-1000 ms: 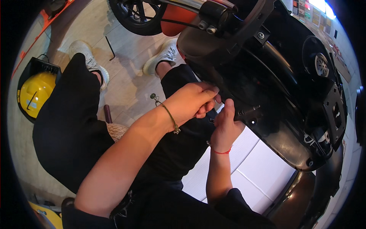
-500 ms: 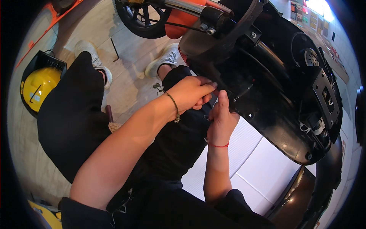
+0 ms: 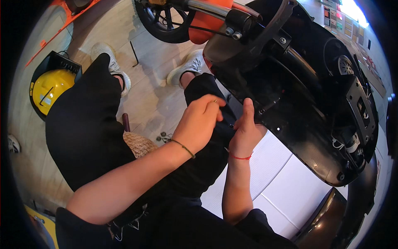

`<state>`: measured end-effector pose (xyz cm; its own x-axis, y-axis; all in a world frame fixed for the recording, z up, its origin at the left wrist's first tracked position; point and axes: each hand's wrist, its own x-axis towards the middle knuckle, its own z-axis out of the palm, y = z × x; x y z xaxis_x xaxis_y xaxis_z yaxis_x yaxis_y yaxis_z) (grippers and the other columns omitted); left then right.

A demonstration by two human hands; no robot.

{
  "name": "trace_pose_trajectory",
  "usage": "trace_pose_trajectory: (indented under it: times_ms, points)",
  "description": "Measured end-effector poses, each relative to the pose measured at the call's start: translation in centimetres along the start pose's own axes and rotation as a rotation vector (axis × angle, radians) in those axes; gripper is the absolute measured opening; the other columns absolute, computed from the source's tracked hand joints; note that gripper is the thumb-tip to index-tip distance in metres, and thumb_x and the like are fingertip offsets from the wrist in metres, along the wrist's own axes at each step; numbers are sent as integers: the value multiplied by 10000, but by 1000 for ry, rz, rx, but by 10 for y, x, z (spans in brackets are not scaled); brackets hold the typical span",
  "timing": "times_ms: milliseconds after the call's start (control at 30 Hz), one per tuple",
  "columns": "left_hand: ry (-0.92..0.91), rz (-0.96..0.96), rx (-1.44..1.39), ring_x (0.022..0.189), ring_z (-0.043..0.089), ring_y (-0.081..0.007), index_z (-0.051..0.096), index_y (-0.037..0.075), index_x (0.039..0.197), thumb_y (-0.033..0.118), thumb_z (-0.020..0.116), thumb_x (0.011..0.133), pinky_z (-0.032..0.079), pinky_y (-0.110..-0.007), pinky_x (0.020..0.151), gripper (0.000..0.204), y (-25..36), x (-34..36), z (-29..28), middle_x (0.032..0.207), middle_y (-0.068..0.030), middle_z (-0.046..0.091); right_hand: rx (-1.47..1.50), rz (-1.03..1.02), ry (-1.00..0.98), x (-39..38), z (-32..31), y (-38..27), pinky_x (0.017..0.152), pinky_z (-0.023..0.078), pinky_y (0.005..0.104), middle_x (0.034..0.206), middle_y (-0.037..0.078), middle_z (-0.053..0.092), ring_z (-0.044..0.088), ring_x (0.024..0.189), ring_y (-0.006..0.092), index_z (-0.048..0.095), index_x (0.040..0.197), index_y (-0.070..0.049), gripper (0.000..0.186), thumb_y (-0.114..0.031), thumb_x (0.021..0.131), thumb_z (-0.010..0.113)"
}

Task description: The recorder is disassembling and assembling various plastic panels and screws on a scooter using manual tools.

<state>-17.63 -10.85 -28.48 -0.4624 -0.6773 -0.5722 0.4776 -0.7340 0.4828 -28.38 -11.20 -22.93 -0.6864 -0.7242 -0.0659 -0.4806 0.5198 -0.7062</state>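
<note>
My left hand (image 3: 198, 126), with a braided cord bracelet on its wrist, is raised over my dark-trousered knee, left of a large black curved body panel (image 3: 300, 145). Its fingers are curled together; whatever small thing may be between them cannot be made out. My right hand (image 3: 248, 137), wearing a red string bracelet, is closed on the panel's near edge, thumb up along it and the other fingers mostly hidden. A small dark piece (image 3: 233, 125) shows beside its fingers. The panel belongs to a scooter or motorcycle, whose fork tube (image 3: 207, 9) and front wheel (image 3: 166, 23) are above it.
A yellow hard hat (image 3: 54, 89) lies in a black bin on the wood floor at left. A thin L-shaped hex key (image 3: 134, 54) is near my shoes. Beside my leg lies a dark-handled brush (image 3: 125, 121). A white ridged sheet (image 3: 286, 178) lies below the panel.
My left hand has drawn back from the panel edge, toward me and to the left, away from the right hand. The right hand keeps its hold. The whole view has shifted slightly.
</note>
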Motion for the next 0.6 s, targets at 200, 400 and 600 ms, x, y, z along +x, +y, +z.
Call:
trace_pose_trajectory:
  times_ms: [200,400,600]
  points:
    - [79,243,99,629,484,-76,501,-19,1051,92,440,928,395,-213,569,177,8,3,8,796,-55,592,29,-26,-20,3,-2,3,403,269,216,529,-23,477,392,427,58,613,775,-48,195,-211,828,705]
    - [99,385,255,717,558,-98,498,-6,1037,78,546,898,431,-224,649,169,26,4,11,817,-71,612,-4,78,-126,4,-8,-2,545,375,190,843,2,609,507,644,58,599,1043,0,271,-86,814,716]
    - [93,345,147,707,563,-90,556,-10,993,109,585,889,439,-226,628,160,21,20,15,809,-50,608,18,-145,-116,10,-11,13,421,312,211,680,7,564,429,473,57,621,963,-12,234,-182,826,706]
